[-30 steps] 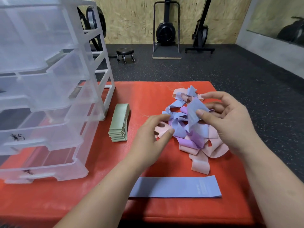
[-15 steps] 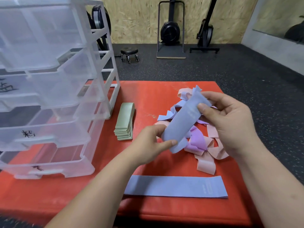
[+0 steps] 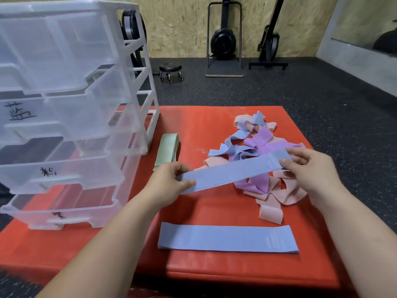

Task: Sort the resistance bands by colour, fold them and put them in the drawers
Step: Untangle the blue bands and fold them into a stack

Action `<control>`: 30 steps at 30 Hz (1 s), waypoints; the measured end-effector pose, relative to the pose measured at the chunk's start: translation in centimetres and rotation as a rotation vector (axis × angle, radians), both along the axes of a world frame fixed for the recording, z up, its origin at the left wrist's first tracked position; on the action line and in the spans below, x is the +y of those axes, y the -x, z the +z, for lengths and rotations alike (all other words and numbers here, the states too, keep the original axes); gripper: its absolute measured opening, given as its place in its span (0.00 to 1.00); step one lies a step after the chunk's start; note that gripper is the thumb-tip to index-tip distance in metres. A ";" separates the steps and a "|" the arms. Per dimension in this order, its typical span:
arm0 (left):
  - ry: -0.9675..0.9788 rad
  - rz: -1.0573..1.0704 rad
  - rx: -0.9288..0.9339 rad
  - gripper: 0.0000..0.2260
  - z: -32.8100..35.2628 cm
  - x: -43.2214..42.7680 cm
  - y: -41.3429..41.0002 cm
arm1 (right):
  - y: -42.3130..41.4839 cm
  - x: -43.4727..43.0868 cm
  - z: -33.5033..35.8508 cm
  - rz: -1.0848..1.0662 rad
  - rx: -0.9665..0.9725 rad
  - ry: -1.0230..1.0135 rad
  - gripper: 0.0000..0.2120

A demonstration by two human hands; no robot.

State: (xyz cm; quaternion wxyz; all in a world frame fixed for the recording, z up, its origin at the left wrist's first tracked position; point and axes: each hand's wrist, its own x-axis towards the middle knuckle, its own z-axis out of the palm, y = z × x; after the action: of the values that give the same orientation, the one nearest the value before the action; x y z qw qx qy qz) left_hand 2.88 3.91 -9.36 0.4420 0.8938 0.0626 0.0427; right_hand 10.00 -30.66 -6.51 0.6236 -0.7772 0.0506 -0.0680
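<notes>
Now, left hand, right hand, each grip clamped on blue band, translucent drawers open.

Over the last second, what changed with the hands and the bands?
The right hand lifted a crumpled blue band out of the pile; the left hand took its other end, and together they pulled it out straight above the mat. Each hand now pinches one end. The flat blue band at the front, the green stack and the drawers stayed put.
</notes>
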 end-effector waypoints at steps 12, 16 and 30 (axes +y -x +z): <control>0.339 0.185 -0.087 0.08 1.3 1.2 4.3 | 4.3 -1.1 0.5 0.144 0.148 0.026 0.19; 0.205 0.178 -0.138 0.09 1.4 1.2 6.2 | 6.6 -1.9 0.3 0.177 0.136 0.037 0.18; -0.258 0.067 -0.155 0.12 0.0 0.8 12.1 | 11.1 -3.4 -2.4 0.231 0.057 0.531 0.19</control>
State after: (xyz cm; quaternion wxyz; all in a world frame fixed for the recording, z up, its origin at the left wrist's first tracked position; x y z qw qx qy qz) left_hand -9.23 4.74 -9.38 0.3252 0.9346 0.0521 0.1340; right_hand -1.14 -34.04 -8.89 0.4002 -0.9154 -0.0403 0.0146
